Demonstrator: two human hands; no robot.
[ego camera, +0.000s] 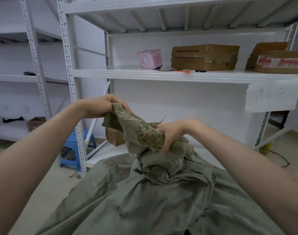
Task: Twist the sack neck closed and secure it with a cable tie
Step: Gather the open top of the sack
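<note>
Sack (161,200) olive-green — stool (73,150) blue, box (150,58) pink.

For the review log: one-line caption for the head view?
Left hand and right hand gather the green sack's neck; no cable tie visible.

Little here reads clearly to me. A white paper sign (272,97) taped to the shelf edge at the right carries faint handwritten characters that I cannot make out. The brown carton (205,57) on the far shelf has a line of small print along its top edge, too blurred to read. The carton at the far right (280,62) bears red-printed tape, also illegible.
</note>
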